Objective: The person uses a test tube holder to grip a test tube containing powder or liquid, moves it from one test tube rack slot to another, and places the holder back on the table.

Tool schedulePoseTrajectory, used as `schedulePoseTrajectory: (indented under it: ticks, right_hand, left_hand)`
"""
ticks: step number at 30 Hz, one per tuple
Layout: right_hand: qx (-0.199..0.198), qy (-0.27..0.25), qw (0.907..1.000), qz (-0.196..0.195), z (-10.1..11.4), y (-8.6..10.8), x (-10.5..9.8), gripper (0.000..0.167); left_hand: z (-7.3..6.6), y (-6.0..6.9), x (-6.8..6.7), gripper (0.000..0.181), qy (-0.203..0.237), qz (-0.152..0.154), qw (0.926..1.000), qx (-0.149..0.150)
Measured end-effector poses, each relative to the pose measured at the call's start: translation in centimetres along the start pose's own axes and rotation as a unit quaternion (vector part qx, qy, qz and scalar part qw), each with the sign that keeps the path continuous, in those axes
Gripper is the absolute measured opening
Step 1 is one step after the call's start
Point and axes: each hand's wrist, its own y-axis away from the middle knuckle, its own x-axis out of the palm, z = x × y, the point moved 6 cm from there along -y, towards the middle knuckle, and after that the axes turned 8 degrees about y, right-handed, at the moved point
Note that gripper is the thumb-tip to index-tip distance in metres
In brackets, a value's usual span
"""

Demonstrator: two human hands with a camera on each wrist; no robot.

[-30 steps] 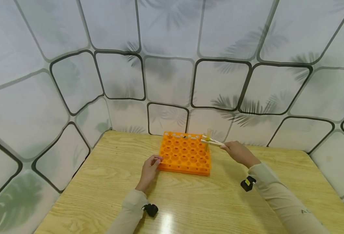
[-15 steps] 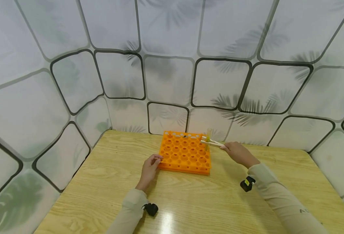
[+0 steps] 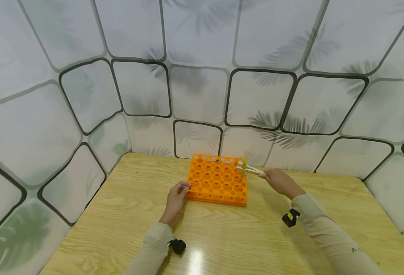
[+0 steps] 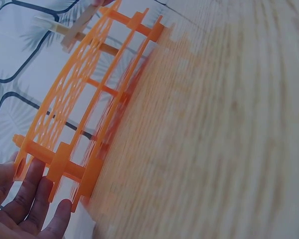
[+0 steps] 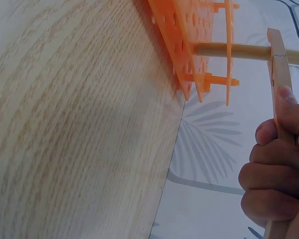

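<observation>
I have 1 slim tube (image 3: pixel 246 156) standing near upright at the right edge of the orange rack (image 3: pixel 217 199), towards its back right corner; its lower part runs inside the rack's frame, though I can't tell whether the foot is seated. It looks smooth, stiff and light, glass or clear plastic, with amber colour lower down, so I would treat it as slippery and breakable. The best hold is around the upper shaft, just above the top plate, squeezed gently and kept in line with the hole.

The right hand (image 3: pixel 280 181) is closed around a pale wooden clamp (image 3: pixel 253 170), whose far end sits across the tube above the rack. The left hand (image 3: pixel 176 195) grips the rack's front left corner, thumb over the upper plate and fingers against the side. The rack seems light, stiff plastic and could slide if pushed, so that corner is a sensible place to steady it.

The table (image 3: pixel 236 236) is pale wood grain, shiny enough to throw a glare by its front edge. The rack stands near the back edge, with a white patterned wall (image 3: pixel 200 93) just behind, wrapping round both sides.
</observation>
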Motion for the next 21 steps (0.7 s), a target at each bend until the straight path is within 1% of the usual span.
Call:
schedulePoseTrajectory:
  ticks: [7,12,15,16,21]
  right_hand:
    - [-0.008,0.007,0.9999,-0.005,-0.05,0.01,0.14,0.042]
    - [-0.002,0.0,1.0,-0.002,-0.25,0.06,0.39,0.042]
    - [-0.002,-0.001,1.0,0.0,-0.32,0.06,0.56,0.043]
    - [-0.003,0.001,1.0,0.0,-0.33,0.05,0.61,0.044]
    - [-0.003,0.002,1.0,0.001,-0.38,0.0,0.81,0.044]
  left_hand:
    - [-0.15,0.06,-0.03,0.023,0.004,0.003,1.0,0.008]
    - [-0.16,0.12,-0.01,0.023,0.002,0.004,0.9999,0.016]
    - [-0.01,0.07,-0.02,0.023,0.003,0.002,0.9999,0.012]
    - [0.01,0.06,0.0,0.024,0.001,0.003,0.9999,0.015]
    - [0.01,0.01,0.02,0.023,0.012,0.001,0.9999,0.008]
